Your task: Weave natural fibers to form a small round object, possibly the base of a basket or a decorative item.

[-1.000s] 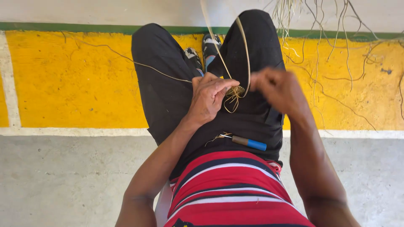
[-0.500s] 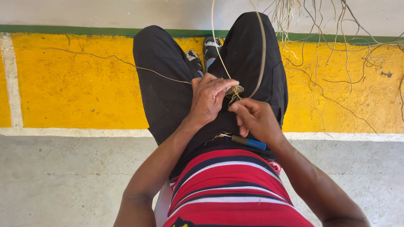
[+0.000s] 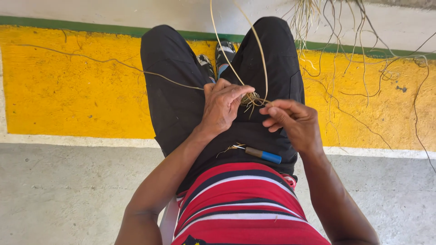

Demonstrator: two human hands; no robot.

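At far left we see the yellow band of painted floor, edged by a green stripe above and grey concrete below; one loose fibre trails across the yellow to the left hand; that hand is closed, its fingertips pinching a small woven coil held over the lap, between the knees of the black trousers; the coil is tiny, only its first turns made, so we judge the weaving barely begun, with nearly all of it left to do; two long strands rise from the coil and leave the top edge, unwoven; short ends bristle beneath it; shoes show between the legs; on the lap, near the striped shirt, lies a tool with a blue handle, untouched, a few fibre scraps beside its tip; the right hand is closed too, thumb and forefinger nipping a thin strand just beside the coil; at far right a bundle of dry fibres sprawls over the yellow, well apart from the hands; nothing blocks the work, though the loose strands cross and may tangle.
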